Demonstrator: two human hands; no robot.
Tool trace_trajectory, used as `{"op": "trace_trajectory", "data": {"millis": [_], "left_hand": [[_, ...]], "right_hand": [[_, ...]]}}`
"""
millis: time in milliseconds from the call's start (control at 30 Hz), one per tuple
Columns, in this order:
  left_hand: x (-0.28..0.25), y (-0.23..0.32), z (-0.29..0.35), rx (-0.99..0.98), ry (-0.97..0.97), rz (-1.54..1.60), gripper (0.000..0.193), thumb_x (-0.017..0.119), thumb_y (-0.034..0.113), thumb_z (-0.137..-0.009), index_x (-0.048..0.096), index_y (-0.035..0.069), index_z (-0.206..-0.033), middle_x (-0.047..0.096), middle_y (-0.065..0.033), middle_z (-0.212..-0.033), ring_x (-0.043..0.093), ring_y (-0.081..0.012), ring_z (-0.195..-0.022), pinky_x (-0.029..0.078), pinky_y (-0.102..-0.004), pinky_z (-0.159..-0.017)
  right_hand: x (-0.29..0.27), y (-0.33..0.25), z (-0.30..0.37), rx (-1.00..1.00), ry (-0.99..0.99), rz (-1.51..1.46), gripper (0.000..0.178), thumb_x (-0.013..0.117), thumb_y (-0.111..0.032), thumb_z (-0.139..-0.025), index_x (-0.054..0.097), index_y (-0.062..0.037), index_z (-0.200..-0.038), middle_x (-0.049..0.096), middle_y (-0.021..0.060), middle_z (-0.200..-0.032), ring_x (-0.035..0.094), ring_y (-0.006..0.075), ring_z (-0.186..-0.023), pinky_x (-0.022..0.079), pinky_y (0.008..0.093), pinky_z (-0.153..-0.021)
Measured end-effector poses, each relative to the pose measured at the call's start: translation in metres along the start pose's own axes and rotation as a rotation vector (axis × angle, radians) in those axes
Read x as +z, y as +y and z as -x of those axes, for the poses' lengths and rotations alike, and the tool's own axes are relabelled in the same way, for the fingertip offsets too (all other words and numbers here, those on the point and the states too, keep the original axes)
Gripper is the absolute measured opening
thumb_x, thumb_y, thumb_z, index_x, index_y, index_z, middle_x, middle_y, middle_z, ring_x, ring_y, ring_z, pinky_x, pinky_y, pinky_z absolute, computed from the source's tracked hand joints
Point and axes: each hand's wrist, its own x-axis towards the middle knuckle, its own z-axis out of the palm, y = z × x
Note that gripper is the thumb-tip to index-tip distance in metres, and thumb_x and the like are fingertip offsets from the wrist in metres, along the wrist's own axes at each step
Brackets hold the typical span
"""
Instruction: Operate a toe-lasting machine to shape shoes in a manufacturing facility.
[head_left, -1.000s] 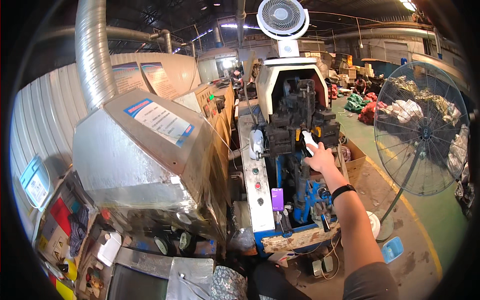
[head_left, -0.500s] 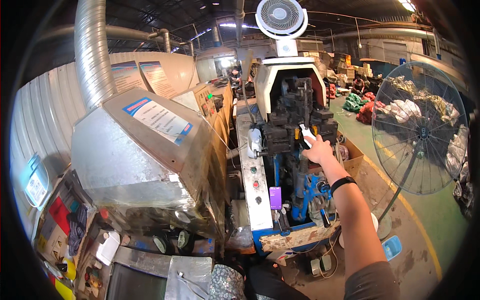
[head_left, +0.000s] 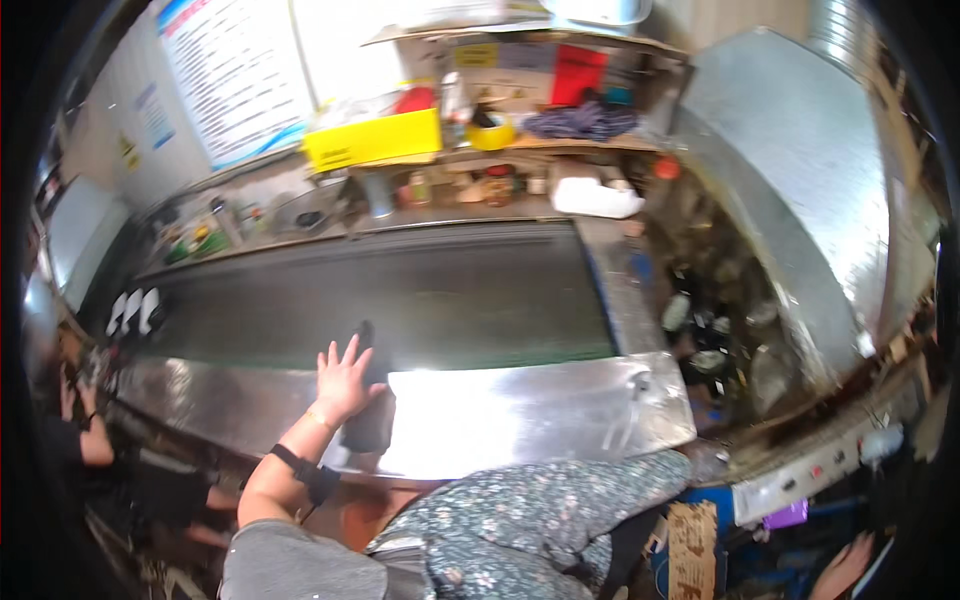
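- The left hand (head_left: 345, 382) is open, fingers spread and thumb out to the right, above the line where the dark belt (head_left: 480, 290) meets the shiny ledge (head_left: 520, 415); whether it touches either cannot be told.
- A dark shadow or reflection lies on the ledge just beside this hand.
- A thin bracelet (head_left: 320, 416) circles the left wrist, and a dark band (head_left: 287, 456) sits higher up the forearm.
- The right hand (head_left: 845, 568) shows at the lower right rim, blurred, open with its fingers extended, near a purple card (head_left: 787, 514); contact there cannot be told.
- The belt runs across the middle, behind the ledge as the person sees it.
- Three white pieces (head_left: 133, 311) stand in a row at the belt's far left end, well apart from the left hand.
- Patterned cloth (head_left: 530, 505) covers the lap, close to the ledge's near edge.
- A wooden board (head_left: 692, 550) lies to the right of the lap, beside a white panel (head_left: 805, 478) with buttons.
- Past the belt, a shelf bears a yellow box (head_left: 375, 140), a tape roll (head_left: 491, 133) and a dark cloth (head_left: 580, 121).
- A white jug (head_left: 597, 198) lies below the cloth.
- At the left rim, a co-worker's hands (head_left: 80, 396) are raised.
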Motion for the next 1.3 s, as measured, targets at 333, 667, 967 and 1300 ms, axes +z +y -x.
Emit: {"op": "trace_trajectory", "data": {"millis": [333, 667, 967, 1300], "left_hand": [[-0.003, -0.052, -0.069, -0.396, -0.404, 0.263, 0.064, 0.075, 0.052, -0.066, 0.071, 0.002, -0.105, 0.071, -0.0182, -0.104, 0.067, -0.0291, -0.101, 0.052, -0.0354, -0.089], [-0.134, 0.177, 0.030, 1.561, 0.303, 0.340, 0.054, 0.067, 0.013, -0.071, 0.061, 0.010, -0.124, 0.062, -0.0102, -0.124, 0.062, -0.0220, -0.111, 0.048, -0.0367, -0.096], [-0.060, 0.331, 0.047, 1.151, 0.321, 1.120, 0.034, 0.054, 0.024, -0.095, 0.060, 0.003, -0.121, 0.060, -0.0146, -0.127, 0.056, -0.0245, -0.119, 0.042, -0.0334, -0.101], [-0.044, 0.397, 0.086, 0.506, -1.479, 1.662, 0.035, 0.050, 0.033, -0.101, 0.062, 0.003, -0.111, 0.065, -0.0076, -0.103, 0.061, -0.0151, -0.094, 0.048, -0.0273, -0.084]], "right_hand": [[-0.147, -0.383, 0.117, 0.285, -0.590, -1.459, 0.020, 0.067, -0.007, -0.081, 0.069, 0.0029, -0.099, 0.066, 0.0194, -0.111, 0.061, 0.0373, -0.104, 0.046, 0.0435, -0.094], [-0.204, -0.405, -0.023, 0.284, -0.727, -2.004, 0.036, 0.062, -0.016, -0.095, 0.059, -0.0025, -0.127, 0.062, 0.0092, -0.127, 0.062, 0.0115, -0.096, 0.050, 0.0263, -0.083], [-0.235, -0.360, -0.007, 0.129, -0.197, -1.484, 0.033, 0.071, -0.031, -0.084, 0.069, -0.0063, -0.106, 0.069, 0.0167, -0.107, 0.068, 0.0319, -0.092, 0.055, 0.0378, -0.079], [-0.279, -0.310, 0.005, 0.143, -0.291, -1.337, 0.041, 0.077, -0.035, -0.074, 0.073, -0.0087, -0.105, 0.071, 0.0109, -0.109, 0.066, 0.0267, -0.079, 0.054, 0.0348, -0.071]]}}
